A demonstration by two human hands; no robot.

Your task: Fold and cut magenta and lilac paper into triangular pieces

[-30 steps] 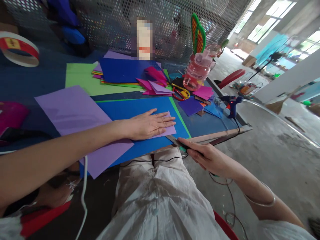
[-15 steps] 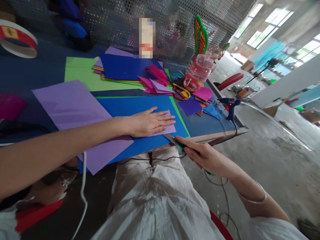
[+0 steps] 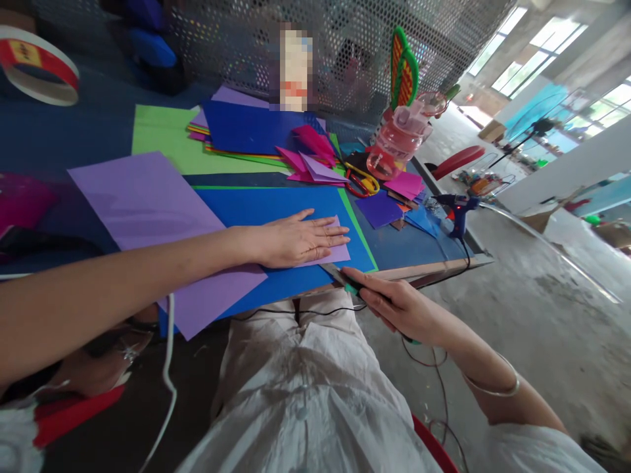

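Left hand (image 3: 296, 240) lies open and flat, pinning purple paper (image 3: 162, 217) under its fingers on the blue sheet (image 3: 276, 210), right hand (image 3: 399, 307) grips what looks like a cutter (image 3: 345, 281) just below the fingertips—cutting step, next needs steady pressure.

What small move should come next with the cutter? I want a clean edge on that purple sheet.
Probably draw the utility knife in the right hand along the purple sheet's near edge: its tip sits at that edge, and the left hand lies flat, pinning the sheet.
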